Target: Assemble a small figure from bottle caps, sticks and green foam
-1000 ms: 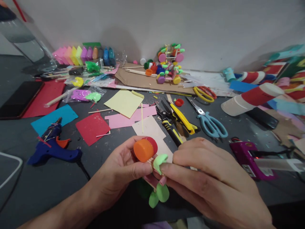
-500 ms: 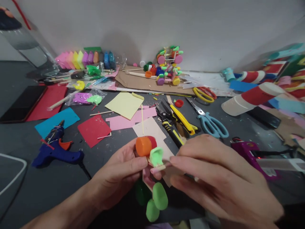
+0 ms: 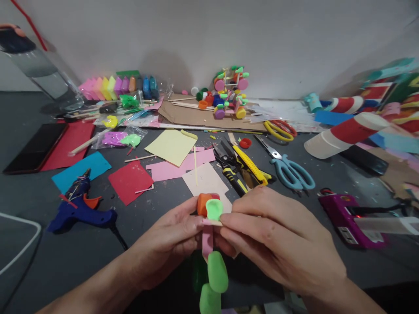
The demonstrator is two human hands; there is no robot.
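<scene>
My left hand [image 3: 163, 240] is closed on a small craft model [image 3: 207, 240] made of a pink strip, a stick, an orange cap [image 3: 203, 204] and green clay pieces. At its top sits a light green clay cup [image 3: 214, 209]; two green ovals [image 3: 218, 272] hang below. The fingertips of my right hand [image 3: 281, 235] pinch the right end of the stick, just under the green cup. Some of the model is hidden behind my fingers.
A blue glue gun [image 3: 81, 211] lies at left, with coloured paper squares behind it. Yellow-black pliers [image 3: 234, 179], blue scissors [image 3: 288, 168] and a purple device [image 3: 347, 218] lie ahead and right. Another colourful model [image 3: 231, 93] stands near the wall.
My right hand has moved left and closed in on the model. The model has turned, so the green cup now faces me and covers part of the orange cap.
</scene>
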